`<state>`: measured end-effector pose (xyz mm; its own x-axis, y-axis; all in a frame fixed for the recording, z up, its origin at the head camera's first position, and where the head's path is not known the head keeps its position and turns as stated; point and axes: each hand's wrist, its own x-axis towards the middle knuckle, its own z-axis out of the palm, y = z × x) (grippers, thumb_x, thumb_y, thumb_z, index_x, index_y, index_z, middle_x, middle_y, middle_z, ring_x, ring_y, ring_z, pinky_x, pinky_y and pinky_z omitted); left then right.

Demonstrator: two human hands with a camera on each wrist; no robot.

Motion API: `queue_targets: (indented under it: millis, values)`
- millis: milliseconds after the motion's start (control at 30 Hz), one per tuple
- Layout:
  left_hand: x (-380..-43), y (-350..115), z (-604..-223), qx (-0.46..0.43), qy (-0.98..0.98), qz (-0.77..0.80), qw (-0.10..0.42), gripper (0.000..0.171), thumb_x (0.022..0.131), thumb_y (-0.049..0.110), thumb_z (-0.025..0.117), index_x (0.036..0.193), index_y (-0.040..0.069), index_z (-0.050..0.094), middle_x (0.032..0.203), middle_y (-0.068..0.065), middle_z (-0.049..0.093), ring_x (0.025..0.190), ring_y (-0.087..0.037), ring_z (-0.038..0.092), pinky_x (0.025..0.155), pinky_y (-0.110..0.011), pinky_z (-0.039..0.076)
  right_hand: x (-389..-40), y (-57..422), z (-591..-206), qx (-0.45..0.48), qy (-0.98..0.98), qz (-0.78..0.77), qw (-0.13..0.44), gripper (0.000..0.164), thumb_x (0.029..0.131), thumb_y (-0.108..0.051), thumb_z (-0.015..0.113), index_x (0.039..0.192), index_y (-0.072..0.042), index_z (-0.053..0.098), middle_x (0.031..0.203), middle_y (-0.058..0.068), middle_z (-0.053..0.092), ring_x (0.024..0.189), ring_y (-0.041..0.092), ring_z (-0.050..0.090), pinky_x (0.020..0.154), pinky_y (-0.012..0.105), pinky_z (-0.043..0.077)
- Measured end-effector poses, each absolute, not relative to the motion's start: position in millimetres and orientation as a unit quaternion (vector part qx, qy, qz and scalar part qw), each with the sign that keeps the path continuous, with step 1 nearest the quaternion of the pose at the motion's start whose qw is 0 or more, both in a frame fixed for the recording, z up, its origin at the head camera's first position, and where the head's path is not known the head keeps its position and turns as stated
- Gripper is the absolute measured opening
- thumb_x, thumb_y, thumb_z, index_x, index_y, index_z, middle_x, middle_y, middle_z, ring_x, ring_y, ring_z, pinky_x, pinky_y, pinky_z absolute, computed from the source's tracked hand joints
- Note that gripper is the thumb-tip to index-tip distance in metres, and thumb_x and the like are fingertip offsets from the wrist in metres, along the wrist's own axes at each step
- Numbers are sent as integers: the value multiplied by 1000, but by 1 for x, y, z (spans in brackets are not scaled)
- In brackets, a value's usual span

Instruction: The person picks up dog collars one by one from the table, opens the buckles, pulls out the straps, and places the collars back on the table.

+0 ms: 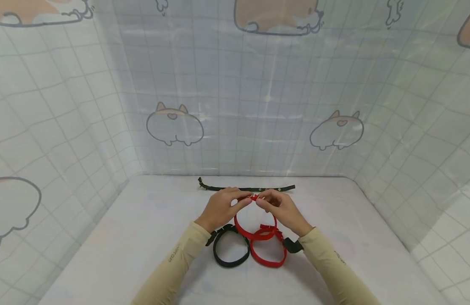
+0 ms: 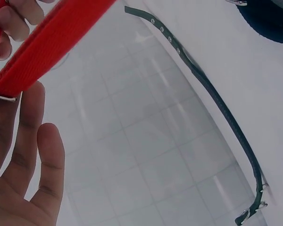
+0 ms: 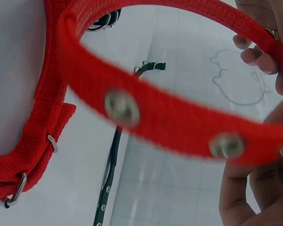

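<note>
Both hands hold a red collar (image 1: 240, 231) up as a loop, its strap set with metal eyelets. My left hand (image 1: 221, 207) pinches the loop's top by a metal buckle (image 2: 4, 98), its outer fingers extended in the left wrist view. From the other side my right hand (image 1: 282, 210) pinches the strap, fingertips close to the left ones. Below, a second red collar (image 1: 271, 264) lies looped on the table, overlapped by the held one in the head view. Left of it is a black collar (image 1: 229, 265), also looped, with metal fittings.
Behind the hands, a dark green collar (image 1: 219, 188) lies stretched out along the table's (image 1: 162, 203) back edge, eyelets towards the right. A patterned sheet (image 1: 254, 84) with cartoon dogs walls the table at the back and both sides. A dark piece (image 1: 293, 245) shows beside the right sleeve.
</note>
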<state>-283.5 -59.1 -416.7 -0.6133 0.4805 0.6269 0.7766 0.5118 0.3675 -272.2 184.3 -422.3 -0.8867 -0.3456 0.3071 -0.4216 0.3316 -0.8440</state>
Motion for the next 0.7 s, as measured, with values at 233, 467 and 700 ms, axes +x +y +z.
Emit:
queue_targets:
  millis: [233,467,700]
  values:
    - [-285,-62,-417,-365,-844,-322,225,31,97,32,71,124,18,74,102,9,73,89,-6,61,73,-30,54,-264,182,-411,237,-820,520,46,20,99,-20,69,116,-12,71,81,15,60,68,17,54,63,29,47]
    - [-287,-66,-417,-362,-840,-330,233,29,96,28,72,123,17,75,104,7,73,93,-10,64,75,-34,56,-275,189,-426,251,-818,514,55,26,98,-19,70,123,-12,71,81,13,61,68,21,55,59,28,45]
    - [-290,-73,-419,-354,-842,-328,241,31,98,31,70,125,17,74,110,6,74,97,-11,65,77,-33,57,-276,197,-425,246,-820,513,62,26,99,-29,69,123,-20,71,81,5,64,71,25,60,60,30,45]
